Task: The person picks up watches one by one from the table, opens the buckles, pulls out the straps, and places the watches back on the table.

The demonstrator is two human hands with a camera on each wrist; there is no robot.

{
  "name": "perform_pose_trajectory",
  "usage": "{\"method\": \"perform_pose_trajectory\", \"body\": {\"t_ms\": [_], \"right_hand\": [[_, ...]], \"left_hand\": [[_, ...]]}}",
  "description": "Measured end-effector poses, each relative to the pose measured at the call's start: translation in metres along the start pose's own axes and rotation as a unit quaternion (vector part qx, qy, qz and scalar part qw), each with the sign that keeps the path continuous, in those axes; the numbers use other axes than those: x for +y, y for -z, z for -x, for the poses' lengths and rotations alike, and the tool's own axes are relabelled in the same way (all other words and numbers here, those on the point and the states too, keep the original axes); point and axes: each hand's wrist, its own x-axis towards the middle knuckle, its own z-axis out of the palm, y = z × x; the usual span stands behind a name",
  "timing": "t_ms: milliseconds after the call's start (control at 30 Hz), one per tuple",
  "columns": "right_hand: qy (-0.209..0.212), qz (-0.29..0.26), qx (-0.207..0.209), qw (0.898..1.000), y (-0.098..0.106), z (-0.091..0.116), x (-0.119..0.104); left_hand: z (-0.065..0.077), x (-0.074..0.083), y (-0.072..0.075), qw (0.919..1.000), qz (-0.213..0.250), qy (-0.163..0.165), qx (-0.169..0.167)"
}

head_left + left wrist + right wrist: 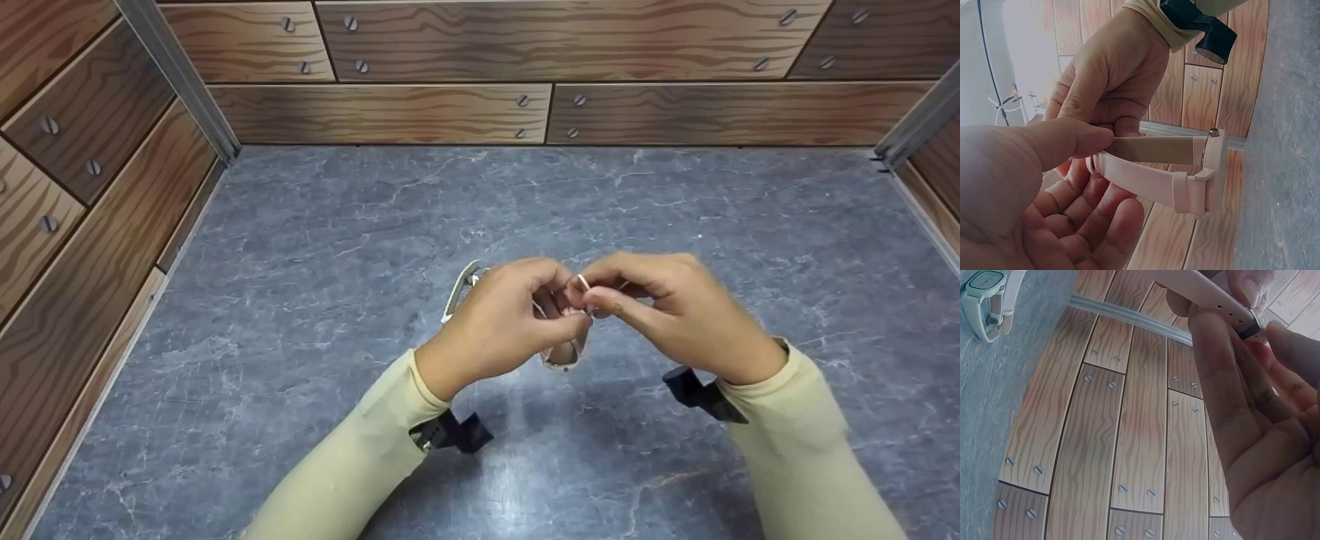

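Observation:
Both hands meet around a pale pink wristwatch, its body (1217, 174) hanging below them in the head view. My left hand (502, 322) pinches the watch's strap between thumb and fingers. My right hand (675, 307) pinches the strap end near the buckle from the other side. In the left wrist view the strap (1148, 183) forms a closed-looking loop, one half showing a tan inner face. Small holes run along the strap in the right wrist view, next to the dark buckle (1251, 329) between the fingertips. Fingers partly hide the buckle.
On the grey marbled table (337, 247), just behind my left hand, lies a light green watch (985, 284) with a square face. A white strap (1012, 289) stands beside it. Wood-patterned walls (442, 112) enclose the table at the back and sides.

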Motion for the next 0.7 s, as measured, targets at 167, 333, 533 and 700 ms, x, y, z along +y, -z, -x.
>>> {"method": "perform_pose_trajectory", "body": {"t_ms": [167, 333, 533, 700], "right_hand": [[0.007, 0.0, -0.005, 1.0, 0.0, 0.0002, 0.0006], [0.002, 0.004, -0.009, 1.0, 0.0001, 0.0002, 0.0004], [-0.004, 0.007, -0.011, 1.0, 0.0001, 0.0007, 0.0002], [0.002, 0.0, -0.012, 1.0, 0.0005, 0.0008, 0.0009]], "left_hand": [[0.0, -0.0001, 0.0006, 1.0, 0.003, 0.003, -0.006], [0.0, 0.0002, 0.0007, 1.0, 0.003, 0.001, -0.009], [0.0004, 0.0007, 0.0011, 0.9999, 0.002, -0.003, -0.012], [0.0001, 0.0006, 0.0015, 0.9999, 0.002, -0.006, -0.014]]}}
